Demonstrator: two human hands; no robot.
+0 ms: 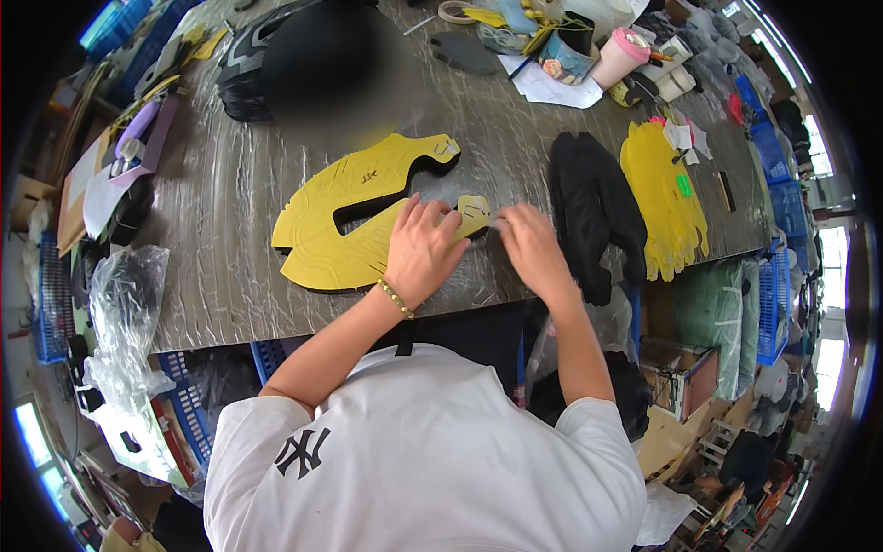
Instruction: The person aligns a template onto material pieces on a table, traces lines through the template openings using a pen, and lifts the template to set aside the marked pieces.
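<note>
A yellow U-shaped template [322, 207], like a shoe-upper pattern with thin lines drawn on it, lies on matching black pieces on the table. My left hand [423, 244] rests on its near arm, fingers spread over the surface and pressing it down. Just off the tip of that arm, my right hand [531, 247] has its fingers drawn together in a pinch. Something small and pale shows at those fingertips, too small to name. To the right of my right hand lies a stack of black cut pieces [589, 202] of similar shape.
Beyond the black stack is a pile of yellow cut pieces [660, 198]. A black bundle [241, 78] sits at the far left, partly blurred. A pink-lidded cup [621, 57], tape rolls and papers crowd the far right. Clear plastic bags [129, 317] hang by the left table edge.
</note>
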